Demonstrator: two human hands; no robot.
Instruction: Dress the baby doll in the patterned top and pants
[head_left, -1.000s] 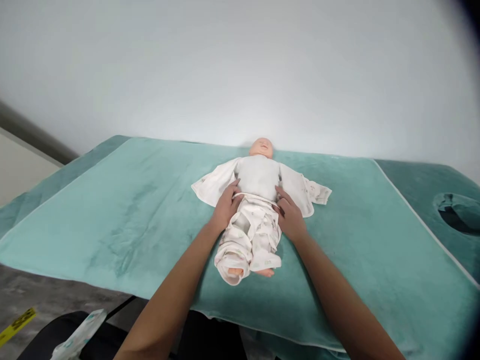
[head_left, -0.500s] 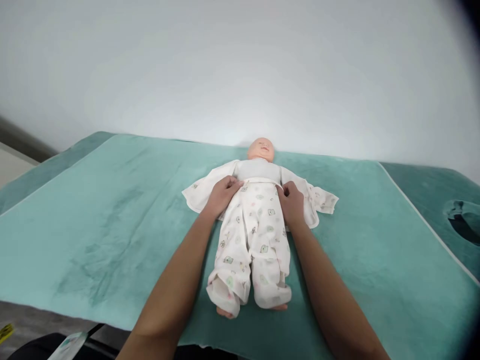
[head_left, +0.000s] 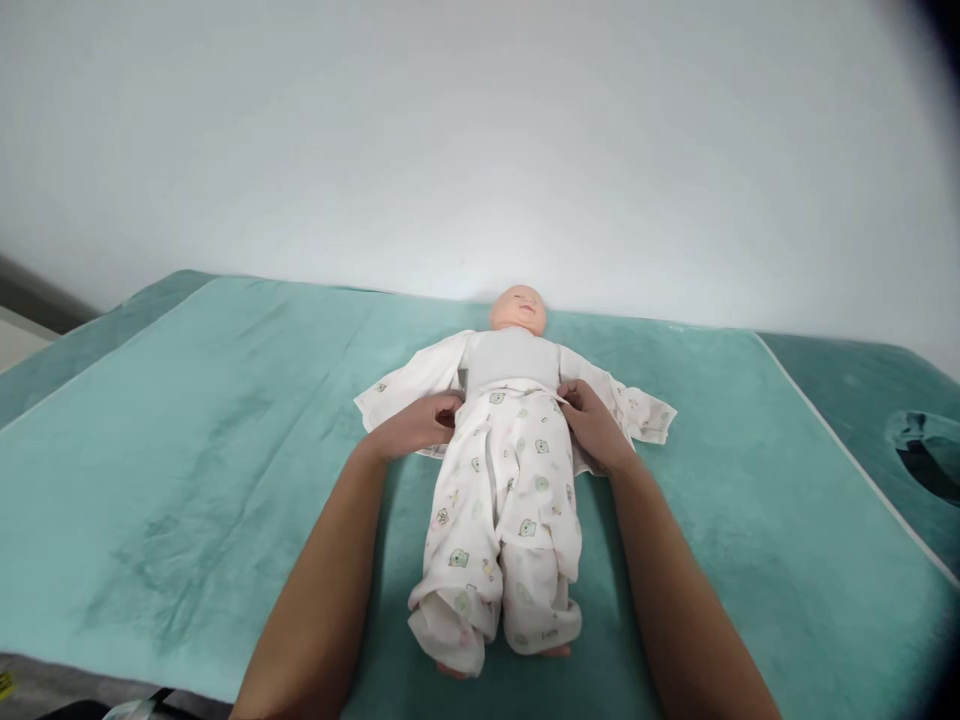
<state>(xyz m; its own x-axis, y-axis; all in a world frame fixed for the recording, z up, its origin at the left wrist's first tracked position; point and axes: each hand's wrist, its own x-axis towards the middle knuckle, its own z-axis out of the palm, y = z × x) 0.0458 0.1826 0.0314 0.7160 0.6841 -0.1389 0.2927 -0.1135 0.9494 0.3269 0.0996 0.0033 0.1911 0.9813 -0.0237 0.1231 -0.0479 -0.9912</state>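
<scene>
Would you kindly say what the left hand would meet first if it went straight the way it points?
Probably the printed trousers on the doll; the left hand points toward their hip side, though contact is unclear.

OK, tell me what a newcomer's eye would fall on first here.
First comes the baby doll, face up on the green cover, its head by the white wall. Next, its printed trousers, with the left hand and right hand at opposite sides of the waist. Its open white top spreads out to either side.
</scene>
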